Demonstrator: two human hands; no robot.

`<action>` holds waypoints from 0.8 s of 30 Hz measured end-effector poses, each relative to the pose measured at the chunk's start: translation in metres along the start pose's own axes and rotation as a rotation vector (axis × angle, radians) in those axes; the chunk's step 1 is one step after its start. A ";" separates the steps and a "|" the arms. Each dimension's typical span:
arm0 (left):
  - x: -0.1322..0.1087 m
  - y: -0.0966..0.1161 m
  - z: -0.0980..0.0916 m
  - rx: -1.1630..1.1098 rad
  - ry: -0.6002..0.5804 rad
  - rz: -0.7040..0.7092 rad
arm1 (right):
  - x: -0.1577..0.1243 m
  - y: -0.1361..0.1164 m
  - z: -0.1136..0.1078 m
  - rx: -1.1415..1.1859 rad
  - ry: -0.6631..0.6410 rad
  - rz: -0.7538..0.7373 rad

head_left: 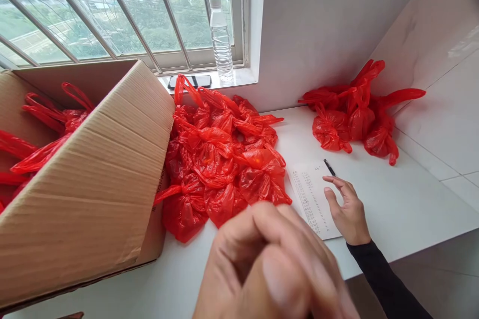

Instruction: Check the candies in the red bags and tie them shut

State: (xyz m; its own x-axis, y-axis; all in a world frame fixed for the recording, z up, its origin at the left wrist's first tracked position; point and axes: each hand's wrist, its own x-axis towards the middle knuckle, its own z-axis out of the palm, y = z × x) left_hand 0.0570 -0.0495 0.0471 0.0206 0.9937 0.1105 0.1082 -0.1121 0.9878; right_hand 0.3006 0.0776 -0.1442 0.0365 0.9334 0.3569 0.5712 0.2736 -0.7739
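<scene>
My left hand (277,264) is very close to the camera at the bottom middle. Its fingers are curled in against the thumb, and no object shows in it. Over the right edge of a sheet of paper (318,207) with handwritten columns is my right hand (348,207), in a black sleeve. Its thumb and forefinger are apart, with nothing between them. Just beyond those fingertips lies a black pen (329,167). Left of the paper, several knotted red plastic bags (224,154) are packed together on the white table (404,199).
A tall open cardboard box (112,159) holding more red bags (71,119) stands at left. Another group of red bags (359,114) sits at the back right, by the wall. A water bottle (221,40) and a phone (190,81) rest on the windowsill.
</scene>
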 end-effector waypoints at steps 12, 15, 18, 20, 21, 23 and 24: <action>0.133 -0.155 -0.132 0.870 0.593 -0.351 | -0.014 -0.011 0.015 0.021 -0.109 0.024; 0.142 -0.162 -0.124 0.928 0.569 -0.297 | -0.017 -0.011 0.017 0.020 -0.161 0.098; 0.152 -0.165 -0.126 0.947 0.617 -0.226 | -0.016 -0.011 0.019 0.008 -0.182 0.124; 0.154 -0.166 -0.130 0.956 0.615 -0.170 | -0.016 -0.012 0.020 0.013 -0.190 0.112; 0.151 -0.166 -0.131 0.963 0.613 -0.133 | -0.015 -0.013 0.022 0.020 -0.195 0.103; 0.138 -0.165 -0.127 0.983 0.634 -0.043 | -0.015 -0.016 0.026 0.029 -0.214 0.086; 0.128 -0.164 -0.122 0.997 0.653 0.007 | -0.014 -0.018 0.029 0.029 -0.229 0.078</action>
State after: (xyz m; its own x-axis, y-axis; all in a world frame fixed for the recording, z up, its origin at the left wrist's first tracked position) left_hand -0.0792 0.0976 -0.0869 -0.4545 0.7769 0.4357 0.8407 0.2125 0.4981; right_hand 0.2662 0.0664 -0.1507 -0.1090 0.9794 0.1700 0.5500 0.2019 -0.8104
